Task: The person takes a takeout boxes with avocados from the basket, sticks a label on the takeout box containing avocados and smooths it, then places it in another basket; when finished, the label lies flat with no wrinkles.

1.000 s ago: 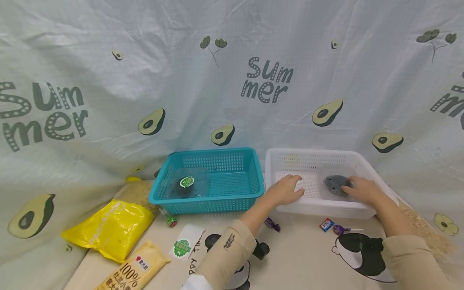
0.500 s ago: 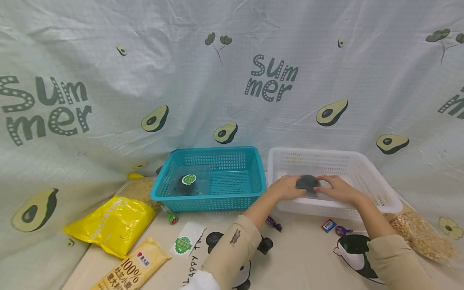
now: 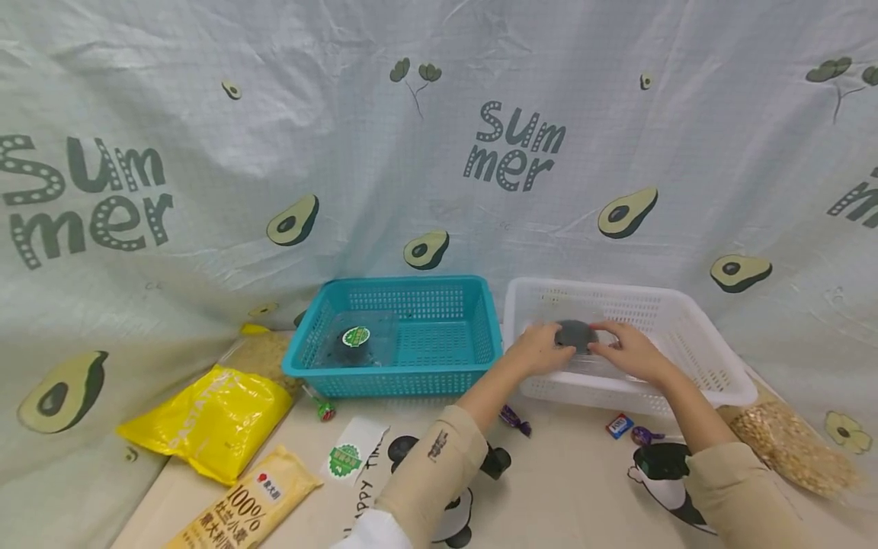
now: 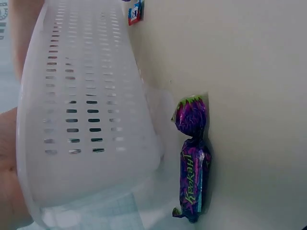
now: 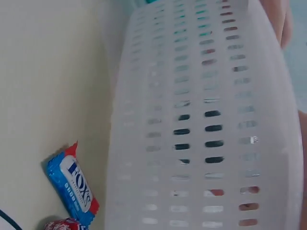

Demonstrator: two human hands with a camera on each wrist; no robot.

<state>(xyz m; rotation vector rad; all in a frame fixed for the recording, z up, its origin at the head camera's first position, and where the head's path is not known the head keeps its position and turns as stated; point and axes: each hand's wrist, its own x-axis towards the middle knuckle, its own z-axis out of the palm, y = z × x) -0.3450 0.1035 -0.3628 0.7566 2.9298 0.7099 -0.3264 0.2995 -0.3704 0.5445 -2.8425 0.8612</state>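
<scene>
In the head view, a clear plastic pack with a dark round centre [image 3: 575,336] sits inside the white basket [image 3: 713,385], towards its left end. My left hand [image 3: 538,351] holds the pack's left side, its thumb and fingers against the dark part. From the right my right hand [image 3: 632,352] grips the opposite side in the same way. Both wrist views look at the white basket's slotted wall, which hides most of the pack and fingers. A similar clear pack with a green label [image 3: 357,336] lies in the teal basket [image 3: 405,383].
A yellow pasta bag [image 3: 213,423], a paler packet [image 3: 247,499] and a white labelled paper [image 3: 353,450] lie left. Sweets lie in front: a purple wrapped one [image 4: 193,163], a blue-red one [image 5: 72,184] and a lollipop [image 3: 645,435]. A grain bag [image 3: 792,446] lies right.
The pack has moved left within the white basket, brought by my right hand. My left hand has come onto its left side. In the last half second it has shifted slightly left and away.
</scene>
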